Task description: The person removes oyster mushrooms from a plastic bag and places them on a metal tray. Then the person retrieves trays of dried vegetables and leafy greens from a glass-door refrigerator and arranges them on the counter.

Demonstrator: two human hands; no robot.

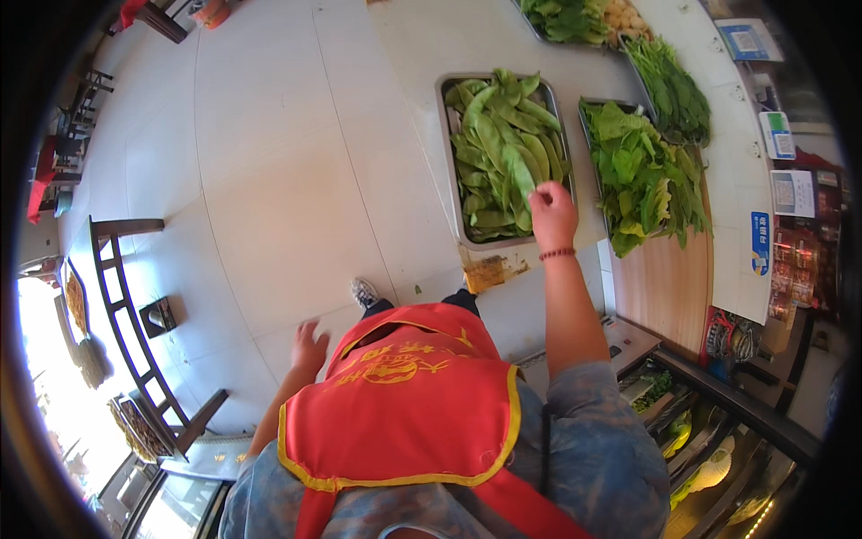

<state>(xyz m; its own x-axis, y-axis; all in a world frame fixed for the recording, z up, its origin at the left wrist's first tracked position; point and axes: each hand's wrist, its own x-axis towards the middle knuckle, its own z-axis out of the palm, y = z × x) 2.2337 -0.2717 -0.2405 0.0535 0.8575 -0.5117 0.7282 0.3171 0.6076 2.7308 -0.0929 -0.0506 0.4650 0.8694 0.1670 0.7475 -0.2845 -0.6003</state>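
Note:
My right hand (553, 214), with a dark red bead bracelet at its wrist, is closed in a pinch at the near right side of a metal tray (446, 135). Between its fingertips is the end of a long flat green bean (518, 169). Many more flat green beans (480, 135) fill the tray, some hanging over its rim. My left hand (308, 346) is low at the left of my red apron (404, 395), fingers apart, holding nothing.
Right of the bean tray, leafy greens (628, 162) lie heaped in another tray, with thin-stemmed greens (673, 94) behind. A glass-fronted cabinet (718, 431) with vegetables stands at the lower right. To the left is a dark wooden bench (121, 296) on the pale tiled floor (260, 135).

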